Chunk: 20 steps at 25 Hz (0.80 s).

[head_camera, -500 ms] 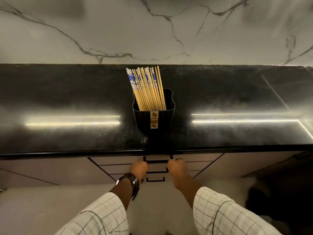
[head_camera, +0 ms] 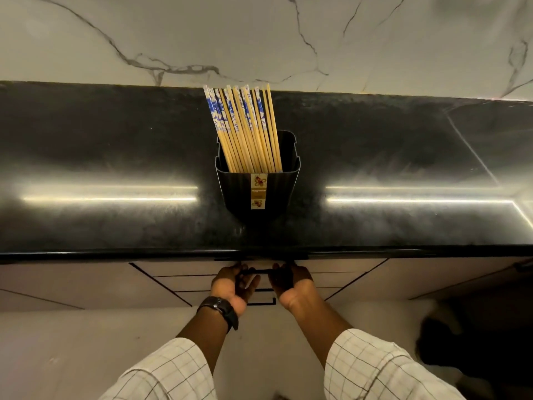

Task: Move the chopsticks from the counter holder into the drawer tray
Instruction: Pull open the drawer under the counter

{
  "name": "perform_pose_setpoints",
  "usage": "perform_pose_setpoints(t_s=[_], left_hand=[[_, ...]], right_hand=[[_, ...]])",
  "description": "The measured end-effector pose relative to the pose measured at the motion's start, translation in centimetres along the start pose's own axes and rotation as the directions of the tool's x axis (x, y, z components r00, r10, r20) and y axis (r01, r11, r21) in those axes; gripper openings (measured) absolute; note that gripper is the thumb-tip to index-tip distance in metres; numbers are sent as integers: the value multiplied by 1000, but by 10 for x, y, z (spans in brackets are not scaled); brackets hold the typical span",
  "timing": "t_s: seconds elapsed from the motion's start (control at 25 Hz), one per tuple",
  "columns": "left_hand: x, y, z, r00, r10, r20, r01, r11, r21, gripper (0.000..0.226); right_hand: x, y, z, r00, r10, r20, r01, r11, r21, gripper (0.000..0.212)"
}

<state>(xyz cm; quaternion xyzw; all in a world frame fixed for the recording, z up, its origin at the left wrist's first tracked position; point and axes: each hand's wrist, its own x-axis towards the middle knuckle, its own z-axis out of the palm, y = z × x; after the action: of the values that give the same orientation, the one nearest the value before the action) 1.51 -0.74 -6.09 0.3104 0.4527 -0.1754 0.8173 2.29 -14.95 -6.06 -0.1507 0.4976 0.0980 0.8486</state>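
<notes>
Several wooden chopsticks (head_camera: pixel 245 128) with blue-and-white tops stand upright in a black holder (head_camera: pixel 277 192) on the black counter (head_camera: pixel 115 145). Below the counter edge, both my hands grip the black bar handle (head_camera: pixel 261 271) of the top drawer (head_camera: pixel 184 268). My left hand (head_camera: pixel 235 285), with a dark watch on its wrist, holds the handle's left end. My right hand (head_camera: pixel 291 282) holds its right end. The drawer front sits flush with the cabinet, so the tray inside is hidden.
A white marble wall (head_camera: pixel 259 39) rises behind the counter. Two more drawer handles (head_camera: pixel 264 301) lie below the one I hold. Pale floor (head_camera: pixel 72 356) is underfoot, with a dark shape (head_camera: pixel 476 342) at the lower right.
Both hands have risen from the lower drawer fronts to the top drawer's handle and closed around it. The view has tilted slightly nearer the counter.
</notes>
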Motion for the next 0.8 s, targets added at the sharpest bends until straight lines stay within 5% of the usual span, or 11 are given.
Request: perform_pose_setpoints(t_s=[0.2, 0.8], left_hand=[[-14, -13, -11, 995, 43, -90, -28, 986, 165, 19], [-82, -60, -92, 989, -12, -148, 66, 928, 366, 22]], right_hand=[[0, 8, -28, 1000, 6, -23, -7, 1000, -15, 25], [-59, 43, -114, 971, 77, -225, -103, 989, -105, 33]])
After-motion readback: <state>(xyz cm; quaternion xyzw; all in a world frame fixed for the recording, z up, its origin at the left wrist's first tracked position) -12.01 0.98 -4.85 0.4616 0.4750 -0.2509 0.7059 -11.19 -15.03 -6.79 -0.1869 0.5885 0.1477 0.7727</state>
